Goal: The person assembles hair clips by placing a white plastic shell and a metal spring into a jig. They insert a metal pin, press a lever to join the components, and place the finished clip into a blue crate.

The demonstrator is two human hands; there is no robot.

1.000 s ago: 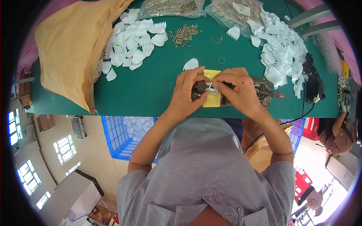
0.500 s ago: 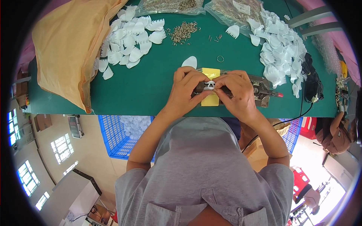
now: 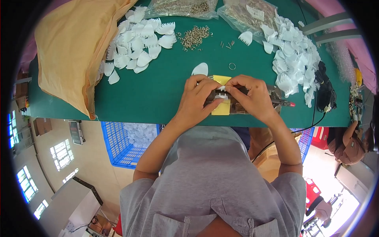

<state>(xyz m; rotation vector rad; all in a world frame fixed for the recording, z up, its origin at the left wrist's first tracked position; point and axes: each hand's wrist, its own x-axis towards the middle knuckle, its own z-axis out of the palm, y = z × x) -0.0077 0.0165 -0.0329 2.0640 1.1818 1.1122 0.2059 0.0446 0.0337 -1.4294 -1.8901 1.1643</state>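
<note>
At the table's near edge both hands are closed over a small metal fixture (image 3: 275, 93) with a yellow pad (image 3: 222, 110) across it. My left hand (image 3: 197, 99) has thumb and fingers around a white plastic piece (image 3: 222, 96), its thumb on the near side. My right hand (image 3: 252, 98) pinches at the upper side of the white plastic, thumb against forefinger. The fingers partly cover the plastic, so I cannot tell whether it is one part or two. A smooth white plastic piece (image 3: 200, 69) lies just beyond my left hand.
White toothed plastic pieces are heaped at left (image 3: 136, 47) and right (image 3: 292, 55). Between them lie a pile of small metal springs (image 3: 194, 38), several pins (image 3: 227, 45) and a metal ring (image 3: 232, 66). A tan sack (image 3: 71, 55) stands left; a blue basket (image 3: 118, 148) sits below the edge.
The white plastic between my fingers has shifted and tilted, and a gap now shows between its upper and lower parts. My right fingers have moved to its upper side. The view has shifted slightly.
</note>
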